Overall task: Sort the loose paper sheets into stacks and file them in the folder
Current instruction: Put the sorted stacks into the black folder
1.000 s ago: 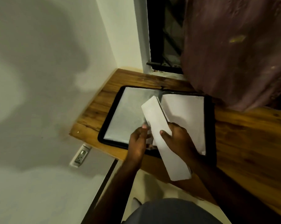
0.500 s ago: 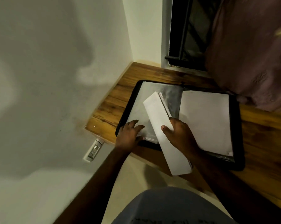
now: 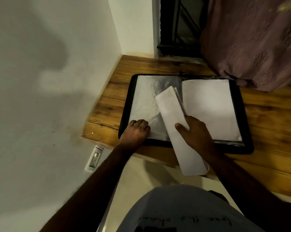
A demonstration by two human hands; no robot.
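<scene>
Fingers (image 3: 183, 127) of the right hand (image 3: 195, 131) grip a folded bundle of paper sheets (image 3: 176, 124), its long axis slanting from the open black folder (image 3: 248, 139) back past the desk (image 3: 266, 114) edge. The left hand (image 3: 136, 131) rests knuckled on the folder's left sleeve. Shirt writing unreadable.

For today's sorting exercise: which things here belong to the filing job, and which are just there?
Job:
- black folder, open
- folded paper sheets, in right hand
- plastic sleeve, under left hand
- filed sheet

Just there:
- wooden desk
- curtain
- wall socket
</scene>
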